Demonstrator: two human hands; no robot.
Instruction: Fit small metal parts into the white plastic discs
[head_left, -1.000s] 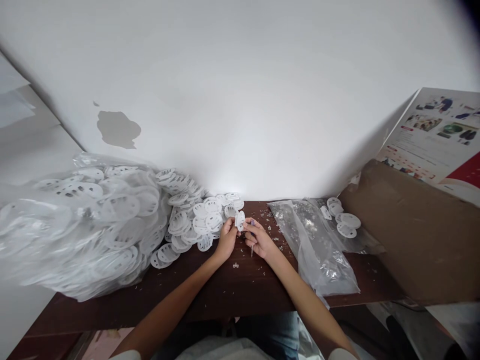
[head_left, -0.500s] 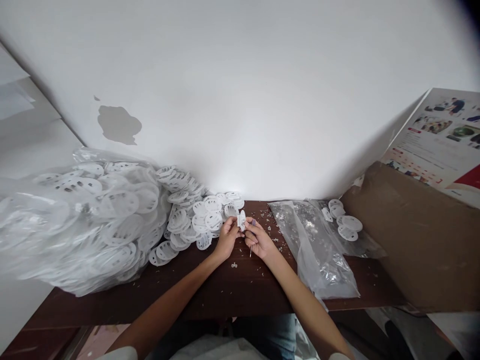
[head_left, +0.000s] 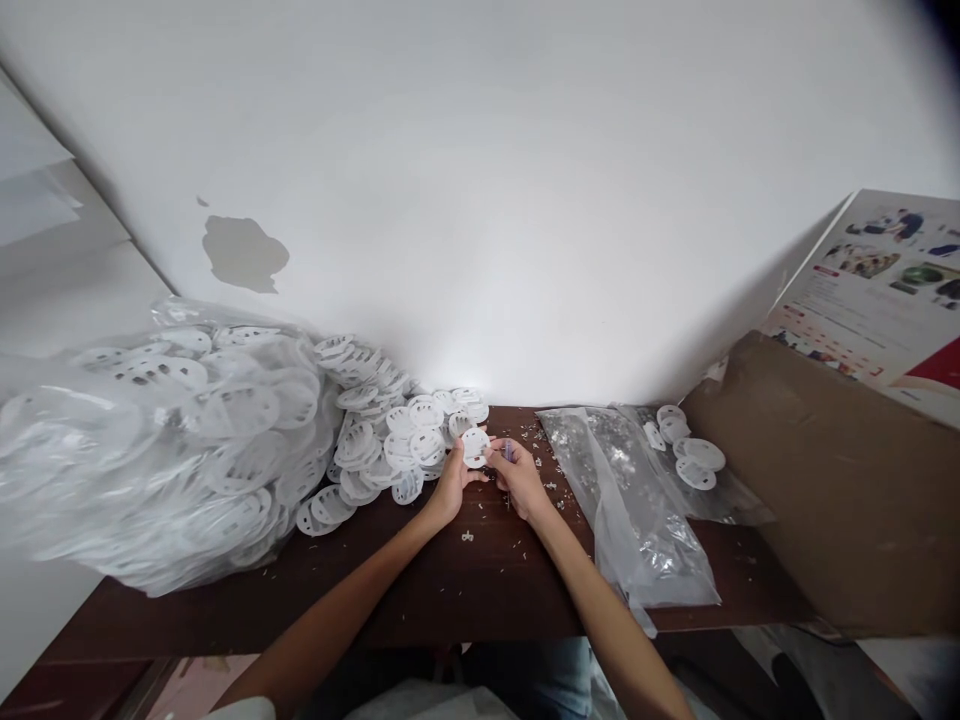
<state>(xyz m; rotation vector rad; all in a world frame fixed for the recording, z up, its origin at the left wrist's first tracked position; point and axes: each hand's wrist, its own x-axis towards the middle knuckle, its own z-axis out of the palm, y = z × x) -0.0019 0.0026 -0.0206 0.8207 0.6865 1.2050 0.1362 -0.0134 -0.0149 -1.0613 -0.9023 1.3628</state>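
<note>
Between both hands, above the dark table, is a white slotted plastic disc (head_left: 475,447), its flat face toward me. My left hand (head_left: 451,487) grips the disc's left edge between thumb and fingers. On the disc's right edge are the fingers of my right hand (head_left: 523,480). That hand also holds a slim tool with a purple handle (head_left: 508,452), its thin metal shaft pointing down; it looks like a small screwdriver. Loose white slotted discs (head_left: 407,435) are piled just left of my left hand.
A big clear bag of discs (head_left: 217,450) fills the table's left side. Right of my hands lie scattered small metal pieces (head_left: 551,486) and a clear plastic bag (head_left: 630,500) of them. Several discs (head_left: 696,462) sit near a cardboard box (head_left: 825,480). A white wall (head_left: 480,200) rises behind.
The disc has turned from nearly edge-on to face me. The purple-handled tool now stands more upright in my right hand.
</note>
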